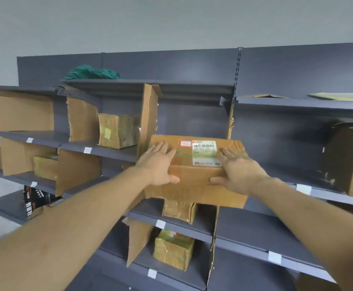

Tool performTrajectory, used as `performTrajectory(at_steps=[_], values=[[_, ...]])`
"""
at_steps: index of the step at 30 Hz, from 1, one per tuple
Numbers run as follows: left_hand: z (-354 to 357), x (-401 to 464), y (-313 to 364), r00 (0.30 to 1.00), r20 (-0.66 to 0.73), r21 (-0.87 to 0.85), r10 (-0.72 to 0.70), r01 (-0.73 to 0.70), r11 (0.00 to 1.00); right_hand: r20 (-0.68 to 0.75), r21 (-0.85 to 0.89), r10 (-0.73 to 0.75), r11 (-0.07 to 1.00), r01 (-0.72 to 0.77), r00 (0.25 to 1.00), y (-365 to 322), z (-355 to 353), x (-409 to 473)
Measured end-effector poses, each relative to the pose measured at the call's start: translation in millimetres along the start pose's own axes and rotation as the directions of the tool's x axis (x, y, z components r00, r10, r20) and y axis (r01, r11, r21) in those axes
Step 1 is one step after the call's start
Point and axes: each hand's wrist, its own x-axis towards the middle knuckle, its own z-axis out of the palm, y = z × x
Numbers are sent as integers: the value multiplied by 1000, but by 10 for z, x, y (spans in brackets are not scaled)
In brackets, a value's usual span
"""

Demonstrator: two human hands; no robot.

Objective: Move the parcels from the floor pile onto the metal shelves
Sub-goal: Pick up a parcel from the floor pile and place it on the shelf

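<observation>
left hand (157,164): fingers flat on the parcel's top, thumb hooked on its front face
right hand (237,172): same deal, mirrored
parcel (194,175): between both hands, front edge overhanging the metal shelf (265,177)
behind: upright cardboard divider (148,118)

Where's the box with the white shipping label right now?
The labelled box is centre frame in the head view, held between the left hand and right hand at the middle shelf, just right of the upright cardboard divider.
</observation>
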Motion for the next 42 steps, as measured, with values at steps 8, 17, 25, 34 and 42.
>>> performTrajectory(at_steps=[8,17,25,34,42], values=[[-451,870,-467,998,-55,49,-3,6,999,-29,12,40,999,-40,999,157,-326,1010],[-181,1623,-908,998,-42,24,35,-34,999,20,-16,107,994,-107,994,134,-139,1758],[154,2336,-1184,994,-32,1,108,-108,994,77,-28,195,981,-194,978,204,191,2375],[632,3015,-1293,987,67,-71,143,-138,988,216,3,279,958,-287,936,284,534,2836],[801,3392,-1258,988,110,-127,109,-95,987,251,19,331,938,-346,910,442,681,3126]])
